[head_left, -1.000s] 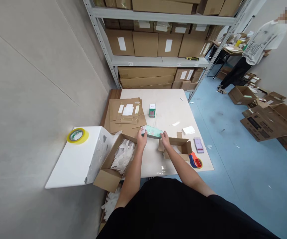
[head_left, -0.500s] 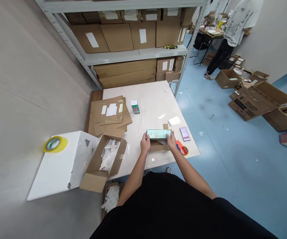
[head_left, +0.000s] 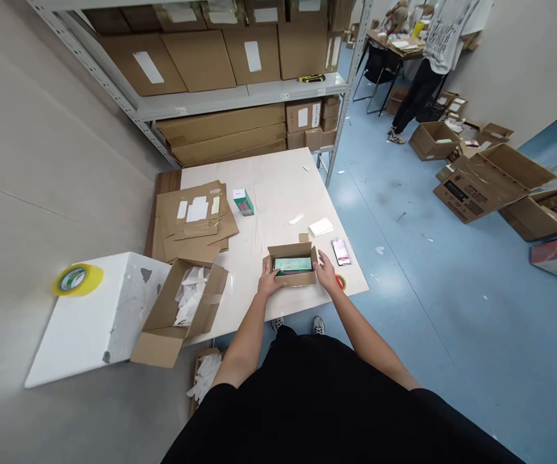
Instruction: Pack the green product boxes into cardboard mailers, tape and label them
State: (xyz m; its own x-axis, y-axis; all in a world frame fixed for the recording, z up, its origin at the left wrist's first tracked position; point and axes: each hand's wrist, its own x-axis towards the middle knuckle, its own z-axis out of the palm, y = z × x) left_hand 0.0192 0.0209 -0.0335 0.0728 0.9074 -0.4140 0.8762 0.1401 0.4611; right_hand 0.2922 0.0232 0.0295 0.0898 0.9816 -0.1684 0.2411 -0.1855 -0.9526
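A small open cardboard box (head_left: 292, 278) sits near the front edge of the white table (head_left: 278, 193). A long pale green carton (head_left: 292, 264) lies inside it. My left hand (head_left: 268, 283) is closed on the box's left end. My right hand (head_left: 327, 270) rests against the right end with its fingers stretched out. A second, smaller green carton (head_left: 243, 201) stands upright further back on the table.
Flattened cardboard (head_left: 191, 219) lies at the table's left. An open box of white bags (head_left: 186, 303) overhangs the front left corner, beside a white foam block (head_left: 99, 322) carrying a yellow tape roll (head_left: 73, 279). A red tape dispenser (head_left: 340, 281) lies by my right hand. Shelves of cartons (head_left: 220, 122) stand behind. Another person (head_left: 440, 38) stands far right among open floor boxes (head_left: 490, 180).
Both hands carried the long green carton from the middle of the table toward me and lowered it into the small cardboard box. They now sit on the box's ends. The view shifted left and down.
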